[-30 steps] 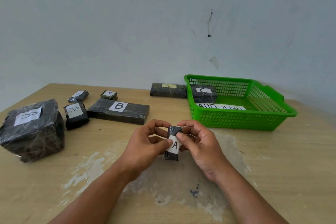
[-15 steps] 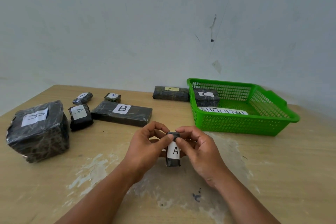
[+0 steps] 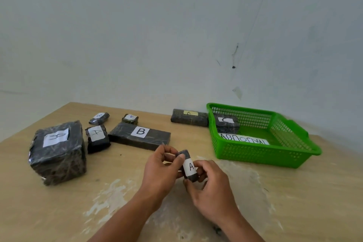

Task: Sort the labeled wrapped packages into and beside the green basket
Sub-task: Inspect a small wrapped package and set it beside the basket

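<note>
A pale wall (image 3: pixel 137 35) fills the upper half of the frame, and a worn wooden table (image 3: pixel 59 212) fills the lower half. Right of centre sits the green basket (image 3: pixel 255 153), holding a C package (image 3: pixel 225 124) and a lettered paper strip (image 3: pixel 243 139). The bulky package (image 3: pixel 57 153) stands at far left. The flat B package (image 3: pixel 139 133) lies nearer the middle, and the long A package (image 3: pixel 188 119) lies just beside the basket's left wall.

At lower centre, the left hand (image 3: pixel 159 173) pinches the top end of the small A packet (image 3: pixel 189 166). The right hand (image 3: pixel 212 188) curls round its bottom end, and the packet is held above the table.

A second ago the right thumb lay across the label. Now that hand sits lower, the packet leans slightly, and the letter A shows whole. The label is probably read, so the packet likely belongs next to the long A package, outside the basket.
</note>
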Available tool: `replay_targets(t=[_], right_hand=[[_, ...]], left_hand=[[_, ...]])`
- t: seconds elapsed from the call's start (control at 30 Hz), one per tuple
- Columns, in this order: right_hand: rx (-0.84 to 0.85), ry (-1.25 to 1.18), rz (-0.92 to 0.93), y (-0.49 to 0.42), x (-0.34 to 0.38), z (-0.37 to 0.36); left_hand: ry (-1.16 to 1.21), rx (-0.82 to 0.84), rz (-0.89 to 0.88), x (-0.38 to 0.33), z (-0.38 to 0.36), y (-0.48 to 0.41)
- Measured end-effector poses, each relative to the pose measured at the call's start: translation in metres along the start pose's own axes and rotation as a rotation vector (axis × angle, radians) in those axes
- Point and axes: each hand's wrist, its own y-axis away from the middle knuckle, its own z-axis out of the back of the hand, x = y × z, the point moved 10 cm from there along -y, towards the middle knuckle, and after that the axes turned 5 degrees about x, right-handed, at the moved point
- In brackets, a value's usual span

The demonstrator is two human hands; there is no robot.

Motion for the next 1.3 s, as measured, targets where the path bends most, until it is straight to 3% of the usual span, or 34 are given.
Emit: replay_targets(t=[0.1, 0.2, 0.33, 0.47, 0.8, 1.1, 1.3], right_hand=[[0.01, 0.04, -0.056, -0.008, -0.006, 0.003], [0.039, 0.028, -0.177, -0.022, -0.015, 0.004], [0.043, 0.032, -0.285, -0.048, -0.02, 0.002], [0.018, 0.117, -0.323, -0.08, -0.026, -0.013], [-0.029, 0.04, -0.441, -0.184, -0.017, -0.066], [0.081, 0.24, -0.501, -0.238, -0.027, -0.109], [0.034, 0.374, -0.486, -0.254, -0.03, -0.111]], left_hand=[[-0.046, 0.039, 0.02, -0.003, -0.003, -0.005], [-0.249, 0.06, -0.007, -0.015, 0.001, -0.016], [-0.581, 0.07, -0.17, -0.043, 0.014, -0.037], [-0.748, -0.026, -0.329, -0.056, 0.041, -0.051], [-0.788, -0.222, -0.469, -0.045, 0.08, -0.076], [-0.737, -0.193, -0.466, -0.045, 0.074, -0.086], [-0.695, -0.185, -0.411, -0.044, 0.076, -0.092]])
